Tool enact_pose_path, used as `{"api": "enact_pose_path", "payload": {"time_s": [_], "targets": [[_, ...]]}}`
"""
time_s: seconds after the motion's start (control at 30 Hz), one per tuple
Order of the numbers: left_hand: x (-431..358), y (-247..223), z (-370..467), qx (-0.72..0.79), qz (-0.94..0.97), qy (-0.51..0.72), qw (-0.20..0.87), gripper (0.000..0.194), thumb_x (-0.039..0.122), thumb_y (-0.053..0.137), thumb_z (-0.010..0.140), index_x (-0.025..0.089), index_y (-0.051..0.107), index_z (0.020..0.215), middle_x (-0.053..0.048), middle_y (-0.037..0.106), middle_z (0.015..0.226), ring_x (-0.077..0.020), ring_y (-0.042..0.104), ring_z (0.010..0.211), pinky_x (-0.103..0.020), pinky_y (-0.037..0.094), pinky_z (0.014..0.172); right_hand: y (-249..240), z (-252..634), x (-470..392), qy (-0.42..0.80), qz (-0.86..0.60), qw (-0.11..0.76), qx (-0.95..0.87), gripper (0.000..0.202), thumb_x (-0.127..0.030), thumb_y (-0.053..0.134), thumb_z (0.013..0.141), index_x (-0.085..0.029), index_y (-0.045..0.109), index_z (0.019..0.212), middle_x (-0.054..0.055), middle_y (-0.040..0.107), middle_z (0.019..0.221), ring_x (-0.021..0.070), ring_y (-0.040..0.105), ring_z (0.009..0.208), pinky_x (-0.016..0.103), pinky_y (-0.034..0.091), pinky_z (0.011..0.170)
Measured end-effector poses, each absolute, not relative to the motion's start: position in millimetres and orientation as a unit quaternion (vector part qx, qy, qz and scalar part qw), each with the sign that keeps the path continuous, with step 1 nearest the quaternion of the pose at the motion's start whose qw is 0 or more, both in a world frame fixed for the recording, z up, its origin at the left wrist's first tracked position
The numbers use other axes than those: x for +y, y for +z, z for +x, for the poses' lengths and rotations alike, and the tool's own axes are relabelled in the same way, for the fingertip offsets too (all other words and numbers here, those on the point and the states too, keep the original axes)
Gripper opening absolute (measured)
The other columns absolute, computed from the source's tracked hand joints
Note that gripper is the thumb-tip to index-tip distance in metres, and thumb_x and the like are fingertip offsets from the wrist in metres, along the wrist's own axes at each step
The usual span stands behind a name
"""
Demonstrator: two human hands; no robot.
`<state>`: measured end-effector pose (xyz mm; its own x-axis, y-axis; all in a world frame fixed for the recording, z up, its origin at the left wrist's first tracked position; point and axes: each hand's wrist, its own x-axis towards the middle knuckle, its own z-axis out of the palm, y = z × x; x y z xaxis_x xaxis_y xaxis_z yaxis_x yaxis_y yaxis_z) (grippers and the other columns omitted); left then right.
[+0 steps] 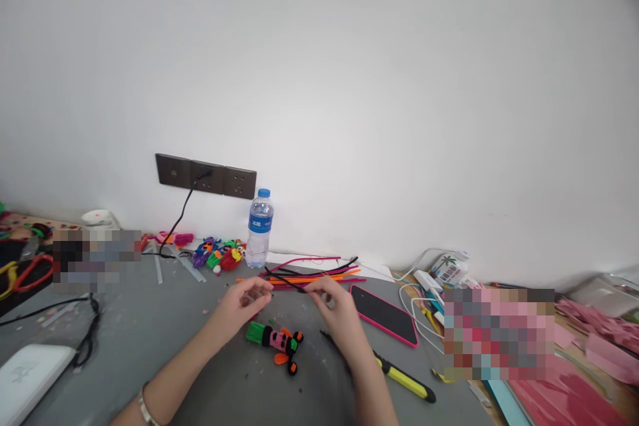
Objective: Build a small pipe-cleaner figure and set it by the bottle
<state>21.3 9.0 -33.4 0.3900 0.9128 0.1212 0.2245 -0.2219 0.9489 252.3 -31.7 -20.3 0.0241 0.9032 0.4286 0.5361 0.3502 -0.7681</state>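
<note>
You're looking at a dark socket panel (217,180) sitting on the far wall (349,93), a black cable (188,198) trailing from it. Below its right end, a blue-capped bottle (260,225) is standing upright! Right, a pink-edged phone (383,315) is lying flat; near left, a white box (34,376) is resting.

Count: left hand (245,301), one; right hand (333,303), one; held black pipe cleaner (285,280), one; green-and-pink figure (278,341), one; bottle (258,243), one; phone (384,315), one; yellow tool (408,382), one; bracelet (144,407), one; socket panels (214,182), three. Loose pipe cleaners (324,277): several, overlapping, not exactly countable.
</note>
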Motion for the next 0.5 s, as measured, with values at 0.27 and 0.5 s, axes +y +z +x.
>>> {"api": "enact_pose_path", "payload": {"time_s": [0.27, 0.5], "targets": [[3, -25, 28, 0.415, 0.757, 0.33, 0.383, 0.012, 0.03, 0.06, 0.076, 0.021, 0.068, 0.075, 0.0, 0.068, 0.072, -0.0155, 0.054, 0.059, -0.024, 0.039, 0.055, -21, 206, -37, 0.226, -0.494, 0.428, -0.722, 0.02, -0.006, 0.052, 0.077, -0.021, 0.065, 0.08, 0.001, 0.066, 0.079, 0.0171, 0.059, 0.074, 0.026, 0.044, 0.067], [6, -30, 28, 0.419, 0.761, 0.331, 0.368, 0.009, 0.025, 0.059, 0.076, 0.02, 0.065, 0.072, 0.001, 0.064, 0.067, -0.0145, 0.051, 0.056, -0.024, 0.038, 0.055, -21, 201, -36, 0.169, -0.478, 0.475, -0.719, 0.021, -0.006, 0.049, 0.08, -0.021, 0.061, 0.091, 0.005, 0.064, 0.091, 0.0204, 0.059, 0.087, 0.031, 0.047, 0.077]]}}
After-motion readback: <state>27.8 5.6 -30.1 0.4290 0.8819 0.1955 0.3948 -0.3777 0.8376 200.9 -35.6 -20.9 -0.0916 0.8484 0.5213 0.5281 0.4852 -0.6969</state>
